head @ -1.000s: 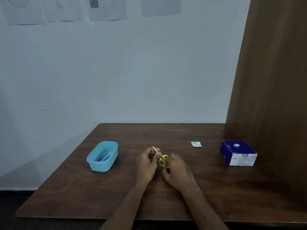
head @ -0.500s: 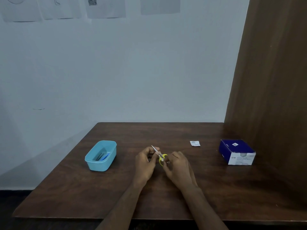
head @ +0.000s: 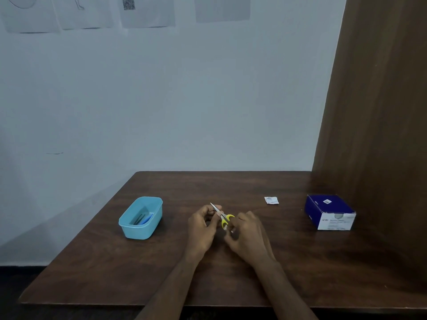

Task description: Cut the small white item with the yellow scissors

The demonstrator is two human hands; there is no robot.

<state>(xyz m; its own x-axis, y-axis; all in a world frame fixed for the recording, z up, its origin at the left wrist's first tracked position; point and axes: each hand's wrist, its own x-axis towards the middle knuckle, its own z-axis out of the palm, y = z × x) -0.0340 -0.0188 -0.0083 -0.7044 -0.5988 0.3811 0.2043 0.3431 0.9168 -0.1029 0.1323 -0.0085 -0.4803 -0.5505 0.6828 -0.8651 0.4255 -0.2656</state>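
Small scissors with yellow handles [head: 226, 220] sit between my two hands over the middle of the brown table [head: 161, 262]. My right hand [head: 248, 236] grips the yellow handles with curled fingers. My left hand [head: 202, 227] pinches the silver blades near their middle; the blade tip points up and to the left past my thumb. What my left fingers may hold against the blades is too small to tell.
A light blue plastic tub [head: 141, 218] with a blue item inside stands to the left. A small white sachet [head: 271, 200] lies to the right, and a dark blue and white box [head: 330, 212] sits beside the wooden side panel [head: 381, 112]. A wall backs the table.
Both hands stay at the scissors, with only slight shifts of the fingers. The view has moved a little.
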